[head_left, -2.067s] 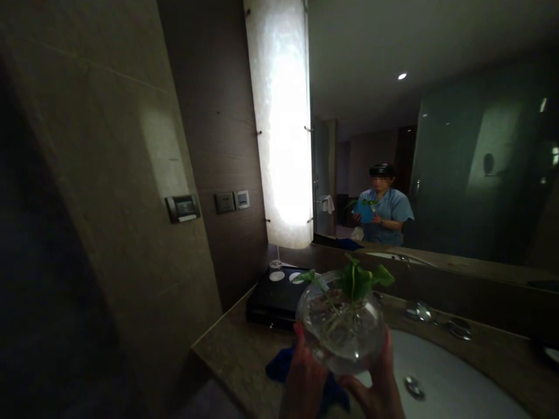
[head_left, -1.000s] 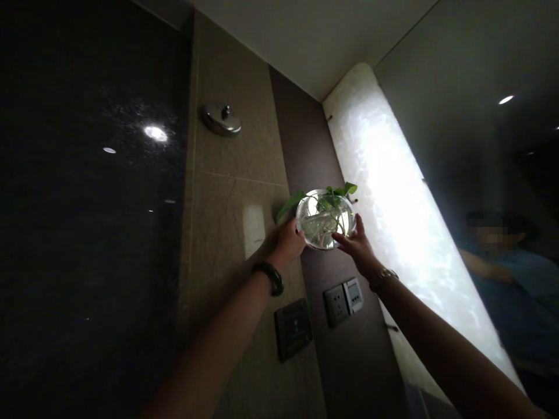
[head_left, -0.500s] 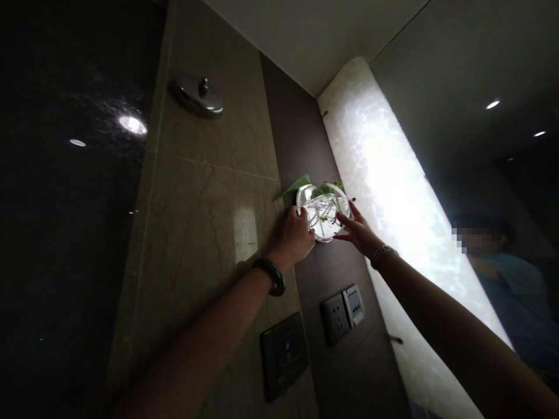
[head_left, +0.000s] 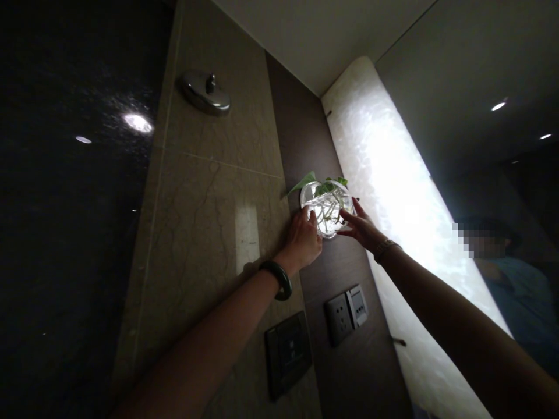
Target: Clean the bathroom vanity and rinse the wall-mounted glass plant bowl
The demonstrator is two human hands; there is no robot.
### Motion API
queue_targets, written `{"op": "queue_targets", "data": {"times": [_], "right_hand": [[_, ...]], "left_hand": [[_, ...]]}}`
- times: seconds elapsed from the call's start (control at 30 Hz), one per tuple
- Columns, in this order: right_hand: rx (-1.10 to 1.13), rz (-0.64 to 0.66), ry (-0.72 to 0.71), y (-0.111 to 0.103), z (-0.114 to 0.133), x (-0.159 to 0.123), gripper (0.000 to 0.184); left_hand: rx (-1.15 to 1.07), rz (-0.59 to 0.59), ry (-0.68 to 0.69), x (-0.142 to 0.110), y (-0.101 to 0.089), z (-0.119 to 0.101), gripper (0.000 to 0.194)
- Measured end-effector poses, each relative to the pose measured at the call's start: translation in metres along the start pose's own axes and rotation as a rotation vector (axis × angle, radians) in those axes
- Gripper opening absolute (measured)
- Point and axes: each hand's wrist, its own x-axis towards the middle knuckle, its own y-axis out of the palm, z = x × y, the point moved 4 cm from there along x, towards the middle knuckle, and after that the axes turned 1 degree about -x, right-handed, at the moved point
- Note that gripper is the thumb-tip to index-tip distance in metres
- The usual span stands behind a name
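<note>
A round clear glass bowl [head_left: 328, 213] with water, pale roots and green leaves [head_left: 305, 181] is held high against the dark brown wall panel [head_left: 301, 145]. My left hand [head_left: 303, 240], with a dark bangle on its wrist, grips the bowl's lower left side. My right hand [head_left: 361, 228], with a thin bracelet, presses its fingers on the bowl's right side. Both arms reach up and forward. What carries the bowl on the wall cannot be seen.
A tall lit white light column [head_left: 393, 192] rises right of the bowl, next to a mirror showing a person in blue. Below the bowl sit a socket and switch [head_left: 347, 309] and a dark control panel [head_left: 288, 352]. A round metal fitting [head_left: 205, 93] is above left.
The bowl was lifted from above the sink counter up to the wall panel. In the last half second it barely moved; my left hand shifted a little under it.
</note>
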Motion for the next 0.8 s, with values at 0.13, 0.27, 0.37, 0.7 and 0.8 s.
{"op": "queue_targets", "data": {"times": [0.13,0.27,0.37,0.7,0.8], "right_hand": [[-0.001,0.005,0.009,-0.004,-0.001,0.002,0.11],[-0.01,0.017,0.026,-0.005,-0.001,0.003,0.109],[-0.019,0.02,0.04,-0.003,0.0,-0.003,0.111],[-0.271,0.21,0.206,-0.032,0.021,-0.159,0.074],[-0.425,0.363,0.307,-0.066,0.04,-0.279,0.055]], "left_hand": [[0.029,0.026,0.029,0.0,0.005,-0.001,0.064],[0.048,0.029,0.032,0.001,0.007,-0.003,0.065],[0.005,0.026,0.016,0.003,0.006,-0.003,0.065],[-0.608,-0.075,-0.075,-0.074,-0.024,-0.033,0.057],[-0.913,-0.023,-0.228,-0.189,-0.041,-0.058,0.05]]}}
